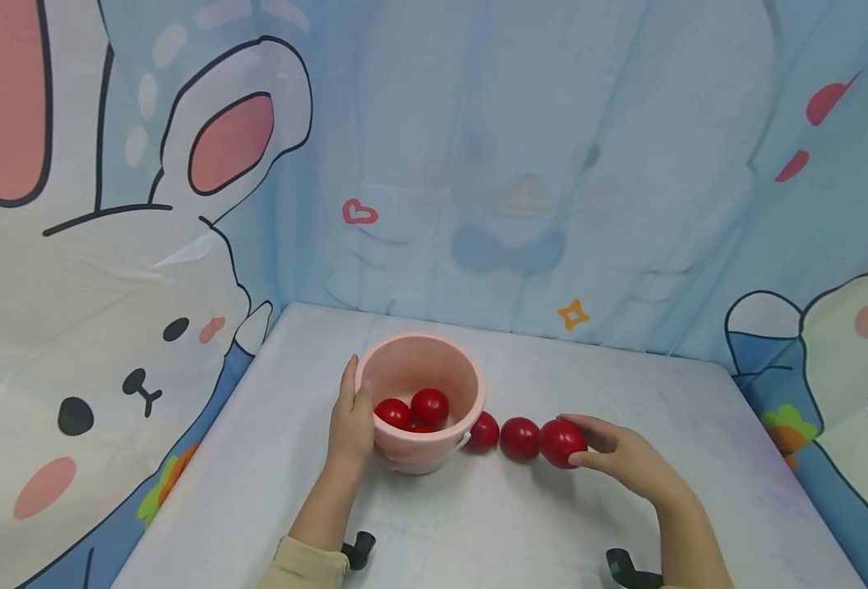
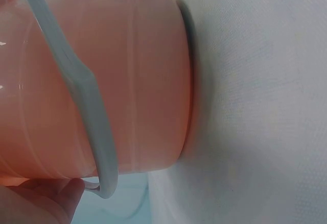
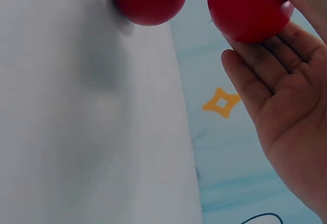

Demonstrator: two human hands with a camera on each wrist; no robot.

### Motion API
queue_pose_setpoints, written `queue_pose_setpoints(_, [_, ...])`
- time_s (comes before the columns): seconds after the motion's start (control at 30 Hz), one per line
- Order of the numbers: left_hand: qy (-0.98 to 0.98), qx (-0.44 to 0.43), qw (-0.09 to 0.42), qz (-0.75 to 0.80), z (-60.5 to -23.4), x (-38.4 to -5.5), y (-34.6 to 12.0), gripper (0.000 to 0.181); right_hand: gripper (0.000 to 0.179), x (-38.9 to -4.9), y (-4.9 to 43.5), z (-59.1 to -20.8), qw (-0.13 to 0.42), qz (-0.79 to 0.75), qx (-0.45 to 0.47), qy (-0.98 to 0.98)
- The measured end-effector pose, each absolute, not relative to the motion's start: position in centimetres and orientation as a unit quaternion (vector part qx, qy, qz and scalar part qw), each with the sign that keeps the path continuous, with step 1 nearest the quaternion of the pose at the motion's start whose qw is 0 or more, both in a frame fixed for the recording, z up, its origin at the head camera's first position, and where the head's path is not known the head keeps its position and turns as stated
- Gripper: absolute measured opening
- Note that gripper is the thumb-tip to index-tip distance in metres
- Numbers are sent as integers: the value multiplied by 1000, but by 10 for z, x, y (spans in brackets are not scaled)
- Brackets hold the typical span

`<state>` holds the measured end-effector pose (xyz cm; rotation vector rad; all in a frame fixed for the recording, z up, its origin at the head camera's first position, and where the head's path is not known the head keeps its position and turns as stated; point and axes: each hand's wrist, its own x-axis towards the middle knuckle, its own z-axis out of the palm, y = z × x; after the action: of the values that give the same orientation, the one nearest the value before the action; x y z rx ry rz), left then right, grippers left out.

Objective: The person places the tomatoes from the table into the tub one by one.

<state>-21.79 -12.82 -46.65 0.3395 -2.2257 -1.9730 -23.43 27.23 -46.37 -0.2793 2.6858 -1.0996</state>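
Note:
A pink bucket [image 1: 420, 448] with a pale handle [image 2: 89, 96] stands on the table, its mouth facing up and towards me. My left hand [image 1: 353, 425] grips its left side near the rim. Several red tomatoes [image 1: 429, 406] lie inside, one mostly hidden. Right of the bucket, my right hand [image 1: 625, 458] pinches another tomato [image 3: 250, 9] between thumb and fingers, raised off the table. Fine dark tips stick out at that tomato's edge in the right wrist view. Beside it on the table sits a tomato [image 1: 519, 439], and a further tomato [image 1: 484, 433] is partly covered by the bucket.
The white table [image 1: 478, 532] ends at a blue curtain [image 1: 625, 245] behind and cartoon-printed cloth [image 1: 110, 327] at the sides. Dark wrist mounts [image 1: 360, 550] show at both forearms.

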Motion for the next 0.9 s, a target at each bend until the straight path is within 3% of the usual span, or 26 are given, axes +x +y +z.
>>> queue_pose_setpoints(0.9, [-742,95,90,-657,-470,-217,-128,54,72,-266,255,-403,82,-361,-181,911])
